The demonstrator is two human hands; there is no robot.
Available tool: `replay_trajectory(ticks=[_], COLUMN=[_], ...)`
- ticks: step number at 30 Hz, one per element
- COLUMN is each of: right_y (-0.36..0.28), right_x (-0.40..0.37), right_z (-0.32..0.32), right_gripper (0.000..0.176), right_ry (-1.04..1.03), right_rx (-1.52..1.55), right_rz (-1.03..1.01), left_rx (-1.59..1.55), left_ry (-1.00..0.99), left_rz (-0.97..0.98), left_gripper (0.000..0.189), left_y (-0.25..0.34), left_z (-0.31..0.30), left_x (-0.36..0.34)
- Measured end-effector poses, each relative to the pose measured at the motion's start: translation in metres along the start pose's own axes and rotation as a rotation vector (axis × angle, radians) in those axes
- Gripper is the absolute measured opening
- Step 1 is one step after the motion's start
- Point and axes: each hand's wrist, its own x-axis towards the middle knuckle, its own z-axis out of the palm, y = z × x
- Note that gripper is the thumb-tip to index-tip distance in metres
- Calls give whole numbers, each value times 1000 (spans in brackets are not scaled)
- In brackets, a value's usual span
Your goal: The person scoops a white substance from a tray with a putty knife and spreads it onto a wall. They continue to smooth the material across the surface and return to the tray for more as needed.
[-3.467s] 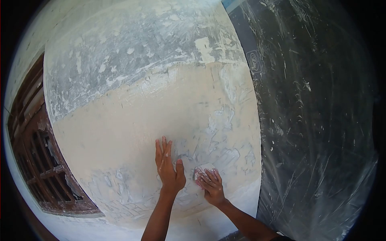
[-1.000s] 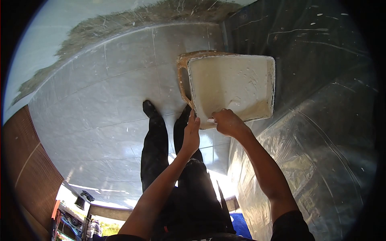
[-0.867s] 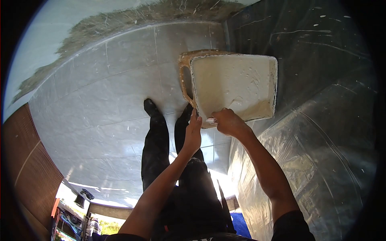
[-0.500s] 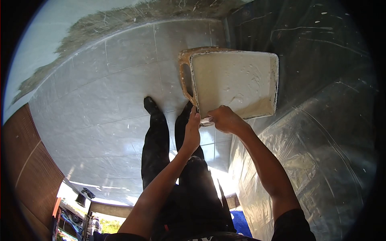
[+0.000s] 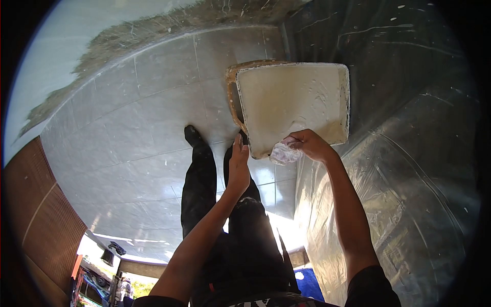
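The hands are apart: the right hand (image 5: 311, 145) is clamped on a white-smeared pad (image 5: 284, 153), which hangs at the near edge of the tub (image 5: 294, 64) of pale paste (image 5: 286, 100). The left hand (image 5: 239, 166), fingers extended, is by the tub's near left corner; whether it touches the rim I cannot tell

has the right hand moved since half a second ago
Yes, to the right: judged against the tub, the right hand is now farther from the tub's near left corner and closer to its near right corner.
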Motion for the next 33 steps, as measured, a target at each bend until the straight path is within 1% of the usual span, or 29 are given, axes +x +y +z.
replay_trajectory(ticks=[1, 3, 4, 6, 7, 8, 9, 10, 11, 13, 15, 16, 17, 19, 20, 21, 23, 24, 25, 27, 28, 31, 32, 33], right_y=[6, 14, 26, 50, 44, 35, 12, 11, 11, 10, -9, -24, -38, -100, -109, -123, -154, -155, -177, -224, -248, -314, -335, -357], right_x=[-10, -38, -51, -73, -88, -103, -123, -132, -142, -151, -164, -171, -178, -209, -208, -209, -213, -201, -204, -212, -213, -218, -221, -224], right_z=[-1, -2, 0, 9, 16, 22, 28, 34, 36, 47, 58, 62, 63, 70, 69, 67, 69, 63, 59, 51, 48, 38, 34, 32], right_gripper=[33, 33, 33, 34, 36, 19, 16, 19, 25, 32, 40, 46, 46, 39, 44, 44, 46, 48, 48, 49, 49, 59, 59, 59], right_ry=[5, 125, 142, 180, 205, 229, 241, 278, 186, 184, 228, 215, 210, 310, 275, 271, 372, 367, 362, 467, 461, 566, 571, 607], right_rx=[0, 350, 351, 759, 871, 929, 1023, 1101, 1194, 1294, 1352, 1398, 1380, 1445, 1443, 1425, 1465, 1466, 1446, 1428, 1417, 1435, 1423, 1444], right_rz=[-11, 17, -10, -108, -141, -210, -256, -311, -446, -608, -711, -826, -877, -962, -1001, -1049, -1146, -1188, -1234, -1221, -1270, -1433, -1476, -1508], left_rx=[9, 31, 45, 76, 92, 109, 126, 144, 160, 189, 214, 225, 233, 249, 254, 260, 271, 274, 275, 283, 291, 311, 313, 317], left_ry=[-1, -15, -28, -62, -80, -100, -120, -143, -166, -214, -257, -275, -290, -316, -331, -347, -384, -402, -418, -448, -464, -536, -560, -582], left_rz=[15, 62, 93, 172, 218, 269, 323, 378, 435, 549, 660, 711, 763, 867, 918, 965, 1048, 1092, 1138, 1236, 1282, 1413, 1450, 1483], left_gripper=[74, 74, 74, 73, 73, 73, 73, 73, 73, 73, 72, 72, 72, 72, 72, 72, 71, 71, 71, 71, 71, 71, 71, 71], left_y=[7, 27, 42, 72, 90, 109, 127, 147, 165, 203, 238, 254, 269, 298, 308, 323, 360, 377, 394, 437, 461, 517, 542, 554], left_z=[0, -1, 0, 3, 7, 10, 16, 21, 26, 39, 50, 55, 58, 63, 64, 64, 63, 64, 62, 64, 62, 51, 51, 48], left_x=[-3, -17, -23, -42, -50, -58, -69, -75, -85, -102, -119, -127, -136, -150, -157, -162, -168, -170, -173, -174, -177, -187, -187, -189])
